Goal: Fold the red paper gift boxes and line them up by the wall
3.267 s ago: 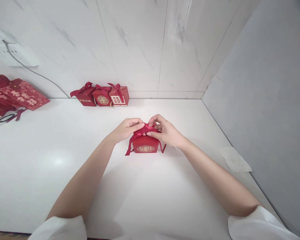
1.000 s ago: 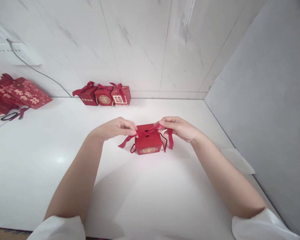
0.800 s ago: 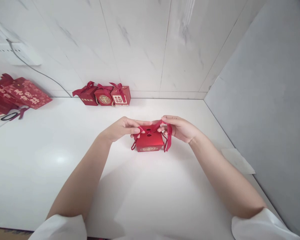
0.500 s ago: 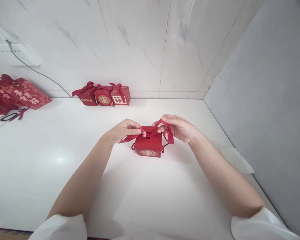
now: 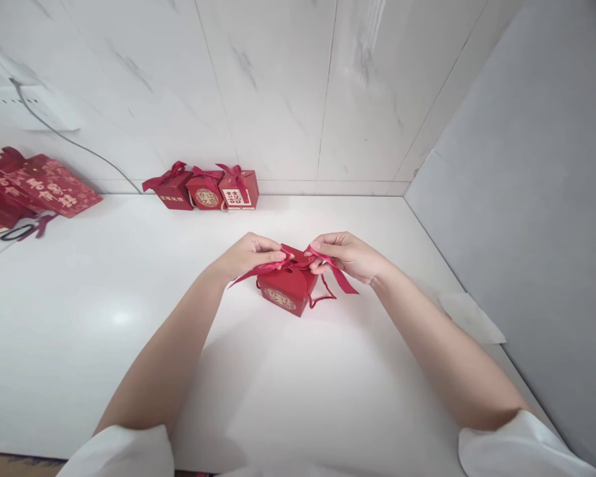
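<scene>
A small red gift box [image 5: 285, 296] with a round gold emblem on its front stands on the white table, turned at an angle. Red ribbon [image 5: 345, 281] runs across its top, where there are round holes. Pinched in my left hand [image 5: 252, 257] is the ribbon at the left of the top, its tail hanging down to the left. My right hand [image 5: 348, 254] grips the ribbon's other side, and that tail hangs to the right. A twisted red cord handle [image 5: 326, 291] sticks out at the box's right side. My fingers partly hide the middle of the ribbon.
Three red boxes with bows, among them a box with a white label [image 5: 239, 192], stand against the tiled wall. At the far left lie several red gift bags [image 5: 54, 185] and black-handled scissors [image 5: 18, 232]. A white sheet [image 5: 471, 318] lies by the right wall.
The box has turned, its front now facing more to the left. My right hand has come lower and closed on the ribbon, whose right tail now stretches farther out to the right.
</scene>
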`<control>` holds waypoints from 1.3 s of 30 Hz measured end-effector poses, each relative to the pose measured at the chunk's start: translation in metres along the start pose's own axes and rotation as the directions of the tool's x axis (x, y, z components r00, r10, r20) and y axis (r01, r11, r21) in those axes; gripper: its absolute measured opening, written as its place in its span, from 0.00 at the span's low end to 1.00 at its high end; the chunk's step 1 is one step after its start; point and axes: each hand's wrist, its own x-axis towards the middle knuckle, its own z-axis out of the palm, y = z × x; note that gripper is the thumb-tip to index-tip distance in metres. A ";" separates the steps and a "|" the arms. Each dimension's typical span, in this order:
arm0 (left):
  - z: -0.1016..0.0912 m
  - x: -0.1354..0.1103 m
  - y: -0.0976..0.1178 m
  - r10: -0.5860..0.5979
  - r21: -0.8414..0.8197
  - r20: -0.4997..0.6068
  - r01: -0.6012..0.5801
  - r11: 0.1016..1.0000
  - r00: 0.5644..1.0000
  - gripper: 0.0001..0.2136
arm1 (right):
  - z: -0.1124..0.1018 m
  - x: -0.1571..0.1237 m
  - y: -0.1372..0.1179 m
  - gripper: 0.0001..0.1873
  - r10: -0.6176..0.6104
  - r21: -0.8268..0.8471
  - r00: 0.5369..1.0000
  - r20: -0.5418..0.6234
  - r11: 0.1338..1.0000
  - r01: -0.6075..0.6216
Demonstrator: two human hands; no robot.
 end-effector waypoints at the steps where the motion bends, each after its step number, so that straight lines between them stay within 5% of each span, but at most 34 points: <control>1: -0.001 -0.001 0.002 0.006 0.028 0.006 -0.006 1.000 1.000 0.13 | 0.001 0.000 0.000 0.17 -0.014 -0.015 1.000 -0.005 1.000 0.014; 6: -0.016 -0.006 0.008 -0.031 0.170 0.138 0.007 0.985 0.990 0.12 | 0.003 -0.009 -0.011 0.14 -0.100 -0.233 0.995 0.030 0.967 0.104; 10: -0.032 -0.014 0.011 0.001 0.216 0.212 -0.048 0.975 0.977 0.13 | -0.002 -0.025 -0.028 0.12 0.019 -0.434 0.990 0.141 0.900 0.045; 17: -0.026 -0.022 0.018 -0.128 0.419 0.022 0.107 0.901 0.992 0.19 | 0.001 -0.028 -0.026 0.23 0.204 -0.570 0.972 0.121 0.815 -0.100; 24: -0.027 -0.021 0.019 0.003 0.211 0.117 -0.028 0.977 0.993 0.16 | -0.005 -0.022 -0.023 0.16 0.184 -0.344 0.949 0.258 0.935 -0.087; 30: -0.022 -0.008 0.008 0.121 0.060 0.155 -0.132 0.990 0.980 0.12 | 0.000 -0.013 -0.014 0.11 0.050 -0.016 0.995 0.090 0.999 -0.049; 35: -0.005 0.006 -0.007 0.279 -0.087 -0.001 -0.278 0.957 0.960 0.08 | -0.002 -0.005 -0.003 0.08 -0.004 0.206 1.000 0.015 0.979 0.000; 39: 0.002 0.006 -0.006 0.345 -0.046 -0.006 -0.345 0.938 0.939 0.06 | -0.005 -0.002 -0.002 0.10 -0.075 0.233 0.997 -0.007 0.970 0.074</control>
